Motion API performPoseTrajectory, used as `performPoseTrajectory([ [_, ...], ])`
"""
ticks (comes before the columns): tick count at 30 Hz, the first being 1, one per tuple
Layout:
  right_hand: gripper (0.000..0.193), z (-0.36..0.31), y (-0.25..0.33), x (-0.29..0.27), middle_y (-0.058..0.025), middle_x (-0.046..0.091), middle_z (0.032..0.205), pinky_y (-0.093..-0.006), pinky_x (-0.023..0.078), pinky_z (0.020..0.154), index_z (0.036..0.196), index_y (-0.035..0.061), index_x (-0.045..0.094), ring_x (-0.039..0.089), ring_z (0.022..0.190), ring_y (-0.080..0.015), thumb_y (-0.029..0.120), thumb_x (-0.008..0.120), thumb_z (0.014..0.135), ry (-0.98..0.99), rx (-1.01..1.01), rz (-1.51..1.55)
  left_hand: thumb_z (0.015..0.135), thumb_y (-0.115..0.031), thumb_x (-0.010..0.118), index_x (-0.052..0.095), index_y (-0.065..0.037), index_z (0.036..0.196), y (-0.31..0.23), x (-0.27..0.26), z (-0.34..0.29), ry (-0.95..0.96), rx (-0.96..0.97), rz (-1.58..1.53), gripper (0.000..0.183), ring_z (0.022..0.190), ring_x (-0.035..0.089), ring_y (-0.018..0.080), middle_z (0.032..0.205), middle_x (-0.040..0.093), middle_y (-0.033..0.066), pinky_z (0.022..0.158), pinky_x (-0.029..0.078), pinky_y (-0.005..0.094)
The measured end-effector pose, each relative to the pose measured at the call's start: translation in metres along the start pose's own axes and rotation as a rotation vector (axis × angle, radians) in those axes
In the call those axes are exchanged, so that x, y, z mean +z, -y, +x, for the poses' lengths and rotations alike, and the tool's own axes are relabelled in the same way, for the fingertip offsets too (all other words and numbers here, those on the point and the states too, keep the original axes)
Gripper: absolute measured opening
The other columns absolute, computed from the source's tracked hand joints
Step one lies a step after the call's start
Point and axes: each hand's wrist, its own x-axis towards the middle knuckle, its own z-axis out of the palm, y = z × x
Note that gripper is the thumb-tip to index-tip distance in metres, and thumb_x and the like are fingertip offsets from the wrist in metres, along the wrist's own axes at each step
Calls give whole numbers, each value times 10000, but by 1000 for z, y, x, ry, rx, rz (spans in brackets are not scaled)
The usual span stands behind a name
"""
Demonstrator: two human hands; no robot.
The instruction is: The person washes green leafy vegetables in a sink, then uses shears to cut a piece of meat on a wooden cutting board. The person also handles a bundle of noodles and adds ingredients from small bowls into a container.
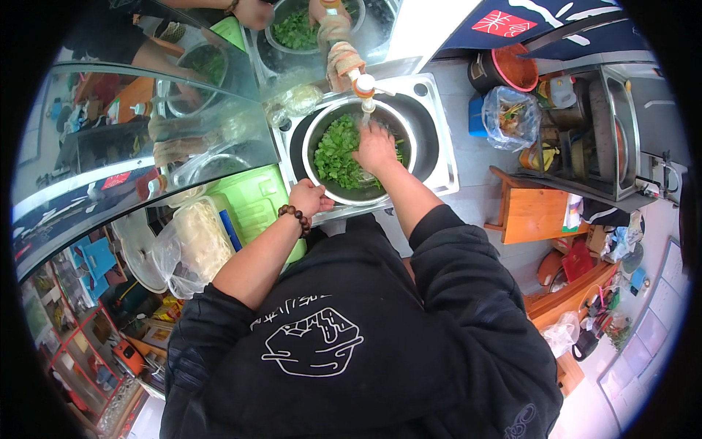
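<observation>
Leafy green herbs (338, 152), which look like cilantro, lie in a round metal basin (412, 139) inside the steel sink (444, 164). My left hand (310, 198) is closed at the basin's near left rim, thumb and fingers pinching the edge. Reaching into the basin, my right hand (377, 149) rests with fingers stretched out over the herbs, just below the spout; its fingertips are partly hidden. Water runs from a white-handled tap (364, 86) into the basin. Cloth is wrapped around the pipe behind the tap.
Left of the sink stand a green plastic tray (257, 201) and a bagged tub of pale food (197, 238). A reflective panel (212, 139) rises at the left. On the right are a lined bin (512, 117), a red-rimmed bucket (514, 67) and a wooden stool (537, 215).
</observation>
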Motion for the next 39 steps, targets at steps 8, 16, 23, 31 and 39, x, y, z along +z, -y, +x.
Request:
performPoseTrajectory([
  [8,448,-1,0,21,-230,584,1385,-535,490,1034,1360,90,610,568,1291,-410,71,565,915,162,15,240,1030,-24,556,520,31,1022,-1,0,2,-16,-8,12,66,735,736,250,945,667,162,625,651,347],
  [16,477,-31,9,-10,-208,492,1501,-556,377,1134,1359,84,615,436,1417,-393,70,562,885,-268,-274,-50,1026,-25,560,513,33,1013,-3,1,-3,-1,-18,7,76,729,738,250,928,657,157,609,647,345],
  [23,318,-43,22,6,-201,507,1488,-551,423,1100,1151,56,746,472,1386,-396,123,599,877,247,-268,-163,1027,-38,566,513,22,1010,-1,0,3,-2,5,20,83,746,742,261,923,665,163,626,651,356],
  [31,340,-37,38,14,-146,491,1536,-541,442,1078,1223,60,710,487,1373,-361,139,534,944,181,-438,-31,1033,-65,568,517,-5,1022,-1,0,1,-3,1,40,79,771,746,272,925,677,164,665,659,356],
  [39,236,-43,8,-5,-155,637,1349,-509,508,1001,1027,60,760,617,1193,-363,104,598,862,290,-405,-102,1033,-57,558,525,0,1039,4,-2,7,2,10,53,66,755,740,256,933,677,149,660,657,346],
])
